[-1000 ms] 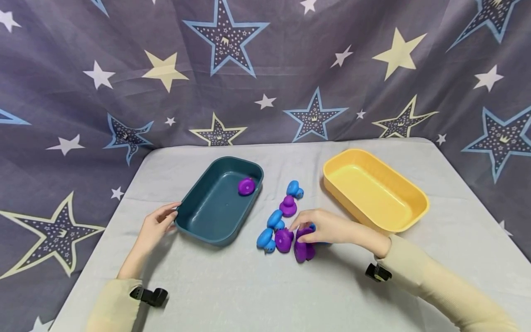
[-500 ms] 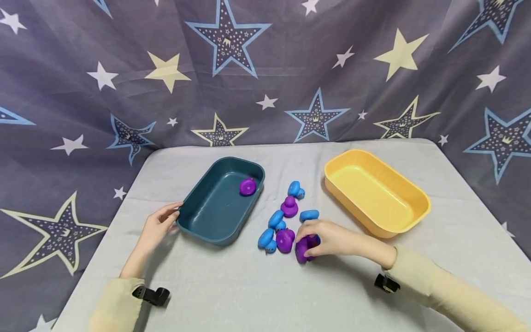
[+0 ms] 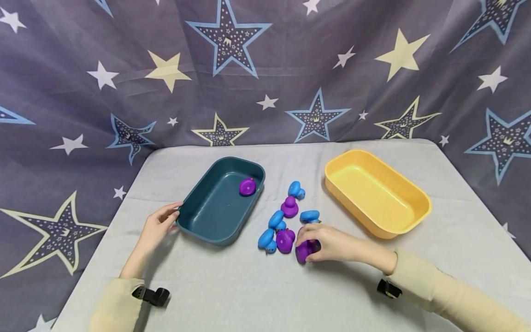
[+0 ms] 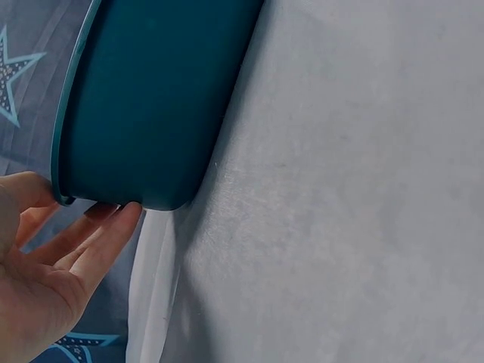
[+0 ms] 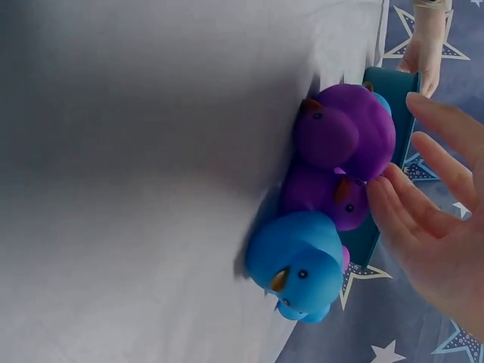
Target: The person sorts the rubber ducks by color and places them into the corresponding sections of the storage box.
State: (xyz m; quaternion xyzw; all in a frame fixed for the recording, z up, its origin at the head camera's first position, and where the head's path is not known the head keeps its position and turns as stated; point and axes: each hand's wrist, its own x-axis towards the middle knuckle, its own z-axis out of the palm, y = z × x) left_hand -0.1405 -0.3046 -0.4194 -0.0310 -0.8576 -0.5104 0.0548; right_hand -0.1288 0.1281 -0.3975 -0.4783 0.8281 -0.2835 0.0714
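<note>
My left hand (image 3: 155, 228) touches the near-left end of a dark teal plastic tub (image 3: 213, 212); in the left wrist view its straight fingers rest at the tub's end wall. A purple rubber duck (image 3: 247, 186) lies inside the tub. On the table, my right hand (image 3: 329, 242) is over another purple rubber duck (image 3: 302, 253), which its fingers partly hide. In the right wrist view, the fingers (image 5: 389, 200) are spread, with tips right at the edge of the purple ducks, and a blue duck (image 5: 295, 253) sits beside them.
More ducks lie between the tubs: blue ducks (image 3: 266, 240), a purple duck (image 3: 285, 240) and a purple duck (image 3: 289, 206). A yellow tub (image 3: 375, 191) stands at the right. The table has a pale cloth (image 3: 232, 290); a starry curtain (image 3: 269, 83) hangs behind.
My right hand has moved slightly toward the near side over the purple duck, uncovering a blue duck behind it. My left hand stays at the teal tub.
</note>
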